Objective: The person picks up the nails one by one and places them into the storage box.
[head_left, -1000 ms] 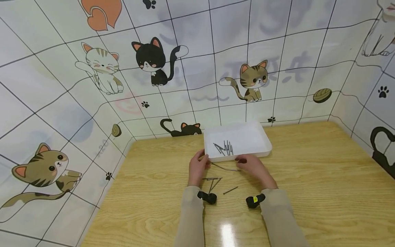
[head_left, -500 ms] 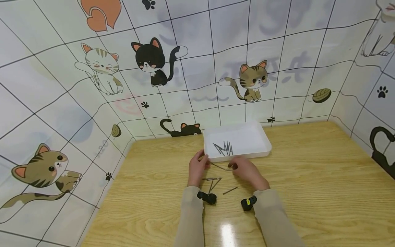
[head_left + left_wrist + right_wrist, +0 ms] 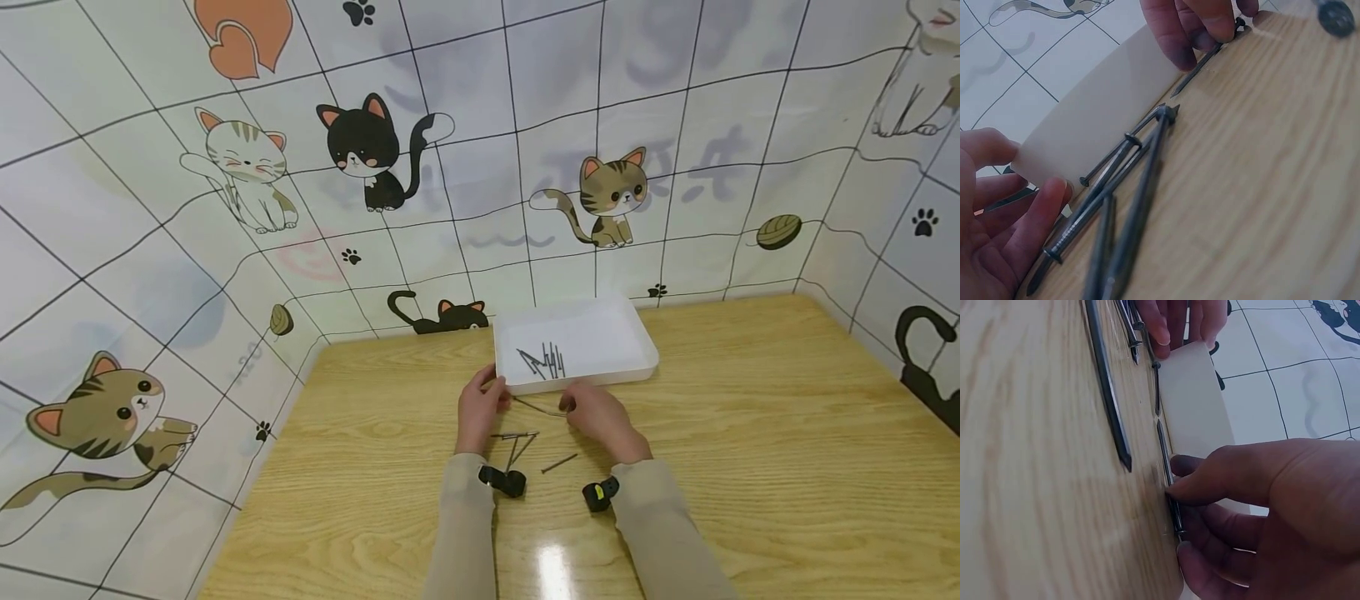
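Note:
A shallow white tray (image 3: 600, 337) lies at the back of the table with several dark nails (image 3: 557, 360) inside, at its left front. My left hand (image 3: 478, 412) holds the tray's left front corner between thumb and fingers. Along the tray's front wall, my right hand (image 3: 602, 421) pinches one nail (image 3: 1165, 450) between thumb and fingertips; it lies low against the tabletop. Its point nearly meets another nail (image 3: 1157, 387) by the wall. Between the wrists lie a crossed group of nails (image 3: 1100, 181) and a single nail (image 3: 558, 463).
The wooden table (image 3: 765, 433) extends to both sides of the tray. Directly behind it stands a white wall covering (image 3: 495, 183) printed with cats and grid lines. Black wrist cameras (image 3: 504, 481) sit on both wrists, close above the loose nails.
My right hand has shifted left and slightly toward me along the tray's front, its fingers closing on the nail there. The left hand stays at the corner.

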Available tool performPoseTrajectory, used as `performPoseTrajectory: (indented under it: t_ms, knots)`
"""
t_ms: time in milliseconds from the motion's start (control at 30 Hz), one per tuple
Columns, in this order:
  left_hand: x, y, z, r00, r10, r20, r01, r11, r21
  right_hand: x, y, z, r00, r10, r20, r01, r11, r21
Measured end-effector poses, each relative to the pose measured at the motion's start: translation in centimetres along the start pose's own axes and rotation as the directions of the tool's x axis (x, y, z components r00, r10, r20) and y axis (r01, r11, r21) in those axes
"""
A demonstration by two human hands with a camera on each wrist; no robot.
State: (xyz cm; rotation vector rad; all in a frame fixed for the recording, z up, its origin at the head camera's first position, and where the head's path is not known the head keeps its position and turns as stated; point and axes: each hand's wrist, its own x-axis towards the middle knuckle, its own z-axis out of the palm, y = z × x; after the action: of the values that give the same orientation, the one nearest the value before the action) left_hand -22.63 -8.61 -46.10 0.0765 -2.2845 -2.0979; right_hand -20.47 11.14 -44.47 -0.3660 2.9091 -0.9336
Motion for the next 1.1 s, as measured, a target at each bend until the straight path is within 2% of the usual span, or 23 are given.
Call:
performPoseTrajectory:
  t_ms: [300,500,833,1100]
  knots:
    - [1.6,-2.7,-0.1,0.999,0.015,-0.03,-0.014,1.0,0.019,-0.2,-0.1,-0.5,0.998,0.064,-0.009,-0.064,0.998,-0.016]
    - [1.5,-2.7,-0.1,0.999,0.027,-0.031,-0.027,0.999,0.025,-0.3,0.1,-0.8,0.997,0.072,-0.033,-0.072,0.997,-0.016]
    - [1.5,-2.6,-0.1,0.999,0.029,-0.036,-0.028,0.999,0.027,0.0,0.5,-0.4,0.994,0.107,-0.029,-0.108,0.994,-0.016]
    - [1.3,-2.5,0.0,0.999,0.026,-0.03,-0.025,0.999,0.02,-0.1,0.6,-0.4,0.995,0.085,-0.043,-0.087,0.995,-0.042]
